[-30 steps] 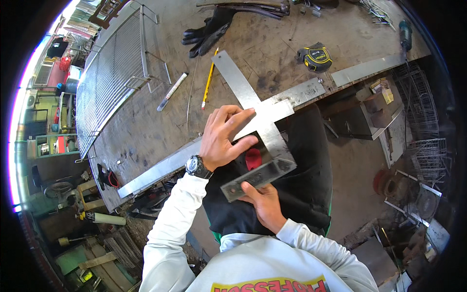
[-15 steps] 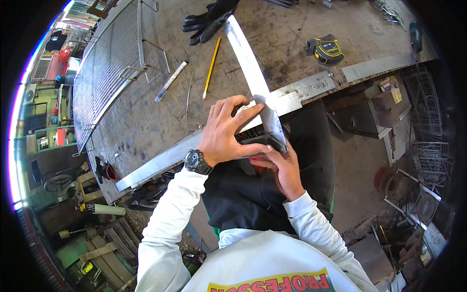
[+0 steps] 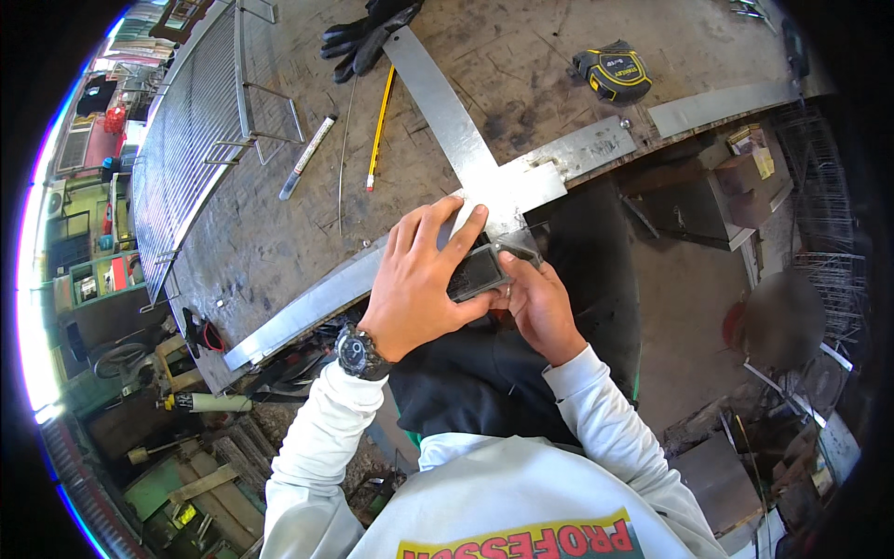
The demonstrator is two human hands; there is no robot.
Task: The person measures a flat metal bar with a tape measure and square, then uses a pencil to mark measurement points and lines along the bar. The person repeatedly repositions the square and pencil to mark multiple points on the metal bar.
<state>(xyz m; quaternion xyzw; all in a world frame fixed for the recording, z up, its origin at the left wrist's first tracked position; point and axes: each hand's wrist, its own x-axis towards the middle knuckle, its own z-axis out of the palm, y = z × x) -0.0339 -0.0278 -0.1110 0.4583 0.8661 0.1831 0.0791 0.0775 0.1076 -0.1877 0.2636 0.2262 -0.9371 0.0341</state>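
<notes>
A long flat metal bar [image 3: 438, 98] with a hole near its far end lies over the front edge of the workbench, its near end by my hands. Close to that end is a small dark rectangular metal piece [image 3: 479, 272] with a raised lighter rim. My left hand [image 3: 419, 270], with a black watch on its wrist, is closed round the piece's left side, index finger above and thumb below. From the right, my right hand [image 3: 542, 303] pinches the same piece with its thumb on top. Its curled fingers are partly hidden beneath.
On the workbench [image 3: 307, 238] lie a marker [image 3: 307, 156], a yellow pencil [image 3: 381, 130], a thin wire, black gloves [image 3: 368, 37] and a tape measure [image 3: 615, 71]. A wire rack [image 3: 191, 121] stands at left. Metal strips [image 3: 303, 312] line the front edge.
The bar's far end has swung left, and its top face now shows flat and grey. The dark rimmed piece has come into clearer view between my hands. My left hand has shifted slightly down and left.
</notes>
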